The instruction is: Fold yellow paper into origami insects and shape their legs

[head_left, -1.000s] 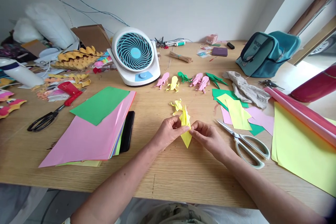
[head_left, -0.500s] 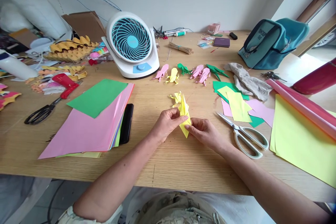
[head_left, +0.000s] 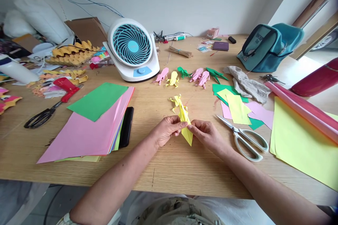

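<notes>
My left hand [head_left: 167, 130] and my right hand [head_left: 205, 134] pinch a narrow folded yellow paper [head_left: 185, 126] between them, just above the wooden table [head_left: 171, 168]. Both hands have their fingertips closed on its middle, one from each side. Its pointed lower end sticks out toward me. A finished yellow paper frog [head_left: 176, 101] lies just behind the fold.
White-handled scissors [head_left: 245, 139] lie right of my hands, black scissors [head_left: 39, 117] far left. A stack of coloured sheets [head_left: 89, 126] covers a black phone [head_left: 126, 126]. Behind are a white fan [head_left: 132, 51], a row of paper frogs [head_left: 185, 75], paper scraps [head_left: 237, 107], a teal bag [head_left: 266, 49] and yellow sheets [head_left: 298, 144].
My hands keep hold of the yellow paper and have turned it slightly, with its upper tip leaning left. The view has shifted a little.
</notes>
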A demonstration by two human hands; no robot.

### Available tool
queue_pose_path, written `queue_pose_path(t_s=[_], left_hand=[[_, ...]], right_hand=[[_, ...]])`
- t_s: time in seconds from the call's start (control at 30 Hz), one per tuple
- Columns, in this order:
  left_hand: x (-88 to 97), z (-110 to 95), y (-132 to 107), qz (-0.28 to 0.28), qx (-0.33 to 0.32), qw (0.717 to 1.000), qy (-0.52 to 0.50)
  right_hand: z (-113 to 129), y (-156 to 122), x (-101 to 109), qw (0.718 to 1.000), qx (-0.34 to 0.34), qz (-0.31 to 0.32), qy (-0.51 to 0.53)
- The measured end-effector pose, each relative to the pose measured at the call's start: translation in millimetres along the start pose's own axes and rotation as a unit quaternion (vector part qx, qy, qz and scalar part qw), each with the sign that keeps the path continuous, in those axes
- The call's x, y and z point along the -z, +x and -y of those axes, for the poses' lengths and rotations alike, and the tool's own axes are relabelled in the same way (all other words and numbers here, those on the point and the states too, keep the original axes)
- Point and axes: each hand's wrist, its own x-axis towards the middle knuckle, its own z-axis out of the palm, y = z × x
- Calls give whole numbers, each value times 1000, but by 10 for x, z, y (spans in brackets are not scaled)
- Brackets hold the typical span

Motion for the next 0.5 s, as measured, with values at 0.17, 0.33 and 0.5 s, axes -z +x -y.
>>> queue_pose_path(t_s=[0.17, 0.33, 0.5], left_hand=[[-52, -13, -45, -33, -47, 997, 52], [-62, -10, -50, -34, -52, 996, 71], [-55, 25, -16, -59, -86, 989, 104]], right_hand=[[-39, 8, -2, 998, -1, -40, -39], [-73, 7, -28, 994, 10, -69, -86], [-80, -4, -48, 994, 26, -63, -84]])
